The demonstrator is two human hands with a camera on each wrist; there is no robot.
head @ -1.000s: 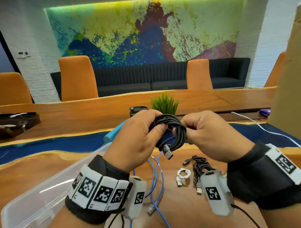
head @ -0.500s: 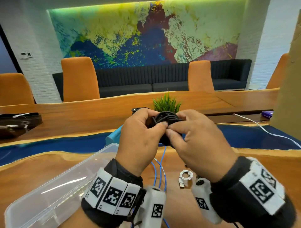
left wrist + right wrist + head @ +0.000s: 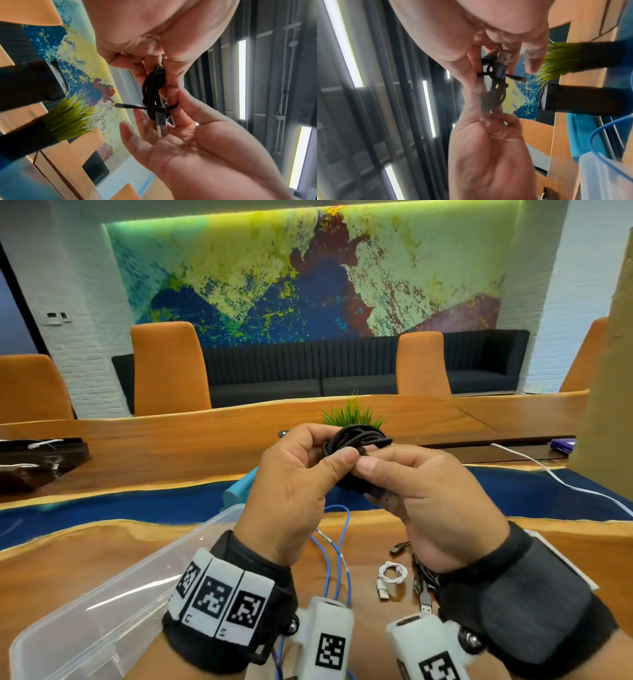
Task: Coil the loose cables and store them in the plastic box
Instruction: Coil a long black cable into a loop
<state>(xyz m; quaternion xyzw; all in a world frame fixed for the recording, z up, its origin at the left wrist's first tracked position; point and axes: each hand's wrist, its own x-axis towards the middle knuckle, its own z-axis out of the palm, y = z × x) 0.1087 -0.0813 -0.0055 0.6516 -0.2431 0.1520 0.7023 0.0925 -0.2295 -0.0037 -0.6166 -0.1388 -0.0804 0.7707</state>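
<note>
A coiled black braided cable is held above the table between both hands. My left hand pinches one side of the coil with thumb and curled fingers. My right hand pinches the wrap at the other side, and the silver USB plug sticks out under its fingers. The cable's thin end pokes out sideways across the coil. The clear plastic box stands open at lower left. A blue cable, a small white cable and a black cable lie on the table below.
A potted grass plant stands just behind the hands. A turquoise object lies beyond the box. A long white cable runs along the right, near a purple item. A brown panel fills the right edge.
A second ago the coil was an upright loop with its plug dangling. The hands have closed together and tipped it flatter, and the plug now sits under the right fingers.
</note>
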